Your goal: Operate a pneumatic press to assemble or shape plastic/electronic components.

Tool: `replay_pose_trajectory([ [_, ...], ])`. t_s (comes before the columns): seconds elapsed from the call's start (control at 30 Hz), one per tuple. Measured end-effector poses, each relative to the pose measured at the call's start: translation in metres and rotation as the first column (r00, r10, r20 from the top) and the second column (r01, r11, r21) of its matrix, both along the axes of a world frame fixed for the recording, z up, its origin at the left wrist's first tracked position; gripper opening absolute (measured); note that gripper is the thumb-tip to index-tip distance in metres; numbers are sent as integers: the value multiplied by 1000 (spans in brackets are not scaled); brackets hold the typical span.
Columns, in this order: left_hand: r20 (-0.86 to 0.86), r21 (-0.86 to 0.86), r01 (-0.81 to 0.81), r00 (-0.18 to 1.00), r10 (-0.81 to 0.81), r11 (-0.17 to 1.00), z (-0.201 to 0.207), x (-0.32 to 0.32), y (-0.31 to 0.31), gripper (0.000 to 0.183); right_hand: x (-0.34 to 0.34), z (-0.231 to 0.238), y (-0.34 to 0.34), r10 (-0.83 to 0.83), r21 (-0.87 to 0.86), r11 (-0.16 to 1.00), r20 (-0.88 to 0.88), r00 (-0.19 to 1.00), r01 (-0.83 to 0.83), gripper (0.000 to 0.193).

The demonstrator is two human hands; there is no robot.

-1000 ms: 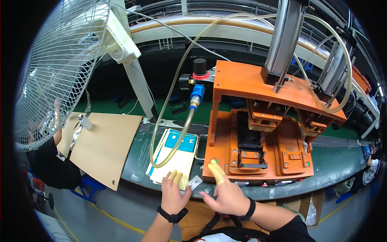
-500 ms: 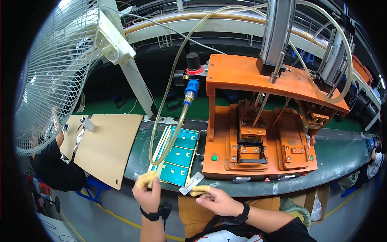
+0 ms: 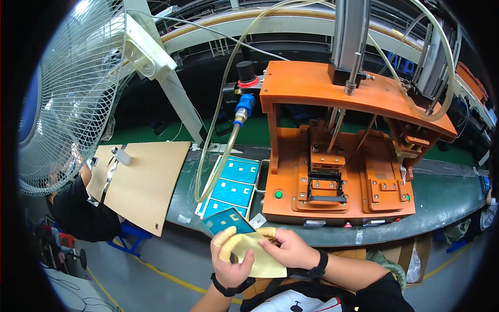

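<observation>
So the job's somewhere in the middle, I'd say. Using the orange press (image 3: pixel 312 86) as the landmark: out in front of its left front corner, the person has a blue piece (image 3: pixel 227 220) with a pale backing (image 3: pixel 267 262) below it. The left hand (image 3: pixel 227 271) has it pinched between thumb and fingers on the left side, and the right hand (image 3: pixel 293 250) is closed on the backing's upper right edge. Both hands are narrow, neither is spread wide. A couple of fingers on each wear yellow covers.

Looks to me like the piece is being worked off its backing, but can't tell if it's partly loose or stuck all the way across. Either way it's not on the press yet.

Just left of the press, the stack (image 3: pixel 255 193) lies flat on the table (image 3: pixel 442 208) with more blue pieces showing on top, partly behind the hose (image 3: pixel 204 182), so my guess is plenty left to get through.

On the press itself, a black part (image 3: pixel 327 198) sits at its left station with the left head (image 3: pixel 328 160) low over it. Whether that one's finished, no idea, the view doesn't show it. The right head (image 3: pixel 415 150) sits up high.
</observation>
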State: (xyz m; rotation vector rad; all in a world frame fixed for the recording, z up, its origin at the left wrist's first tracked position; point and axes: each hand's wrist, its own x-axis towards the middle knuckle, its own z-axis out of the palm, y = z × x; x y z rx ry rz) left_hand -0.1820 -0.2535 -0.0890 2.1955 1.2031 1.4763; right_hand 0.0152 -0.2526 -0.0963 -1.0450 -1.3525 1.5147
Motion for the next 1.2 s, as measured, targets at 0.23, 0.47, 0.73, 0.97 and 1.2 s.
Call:
replay_pose_trajectory([
  [0.23,43,18,74,996,-74,997,-4,35,4,44,44,37,-21,-86,423,887,547,833,-185,27],
  [0.47,54,17,211,976,-212,977,2,63,-1,25,70,45,-39,-176,498,827,672,720,-263,22],
  [0.73,877,-256,563,477,-55,786,-9,60,4,16,181,17,-126,-341,393,901,379,860,184,26],
  [0.97,909,-286,709,413,-51,645,-18,51,14,37,299,-187,-372,-911,-390,202,263,319,898,23],
  [1.2,891,-276,720,441,-112,636,-30,75,11,23,288,-279,-493,-617,-417,-556,786,-22,719,46],
])
